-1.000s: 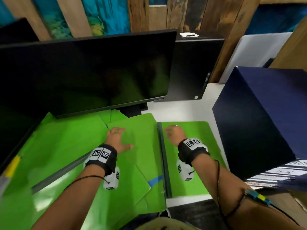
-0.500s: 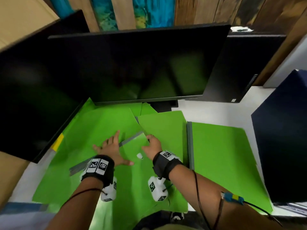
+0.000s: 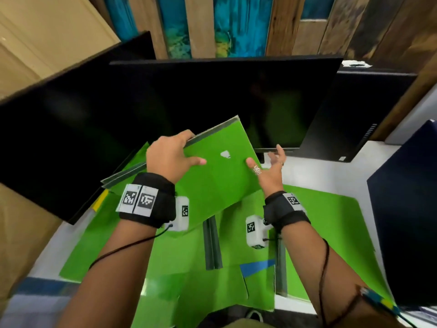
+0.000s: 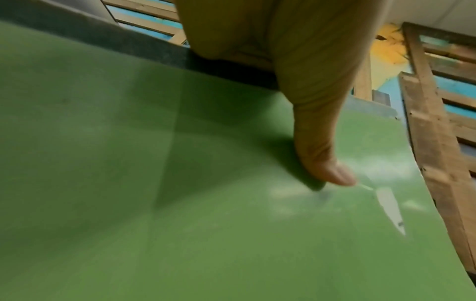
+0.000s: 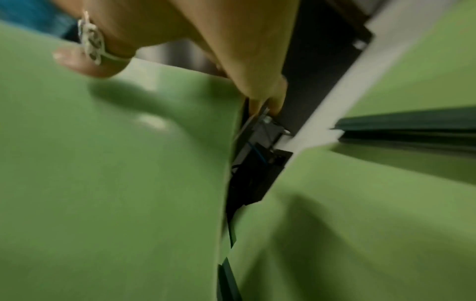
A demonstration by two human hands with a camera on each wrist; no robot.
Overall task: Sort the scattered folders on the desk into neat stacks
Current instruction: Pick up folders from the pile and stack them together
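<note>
A green folder (image 3: 217,181) with a grey-green spine and a small white mark is held tilted above the desk, in front of the monitor. My left hand (image 3: 170,157) grips its spine edge, fingers over the far side and thumb (image 4: 322,163) pressed on the cover (image 4: 206,203). My right hand (image 3: 267,166) holds the folder's right edge, its ringed thumb (image 5: 85,63) on the cover (image 5: 115,183) and its fingers under the edge. Several more green folders lie overlapping on the desk below: one at the right (image 3: 331,228), others in the middle (image 3: 184,261) and left (image 3: 94,245).
A large black monitor (image 3: 212,98) stands just behind the lifted folder, a second dark screen (image 3: 59,138) at the left, a black computer case (image 3: 354,114) at the back right. A dark blue box (image 3: 406,209) borders the right. Bare white desk (image 3: 319,166) shows behind the right folder.
Both hands left the folders lying flat on the desk and have taken one up; it now hangs tilted in the air before the monitor. The head view has shifted left.
</note>
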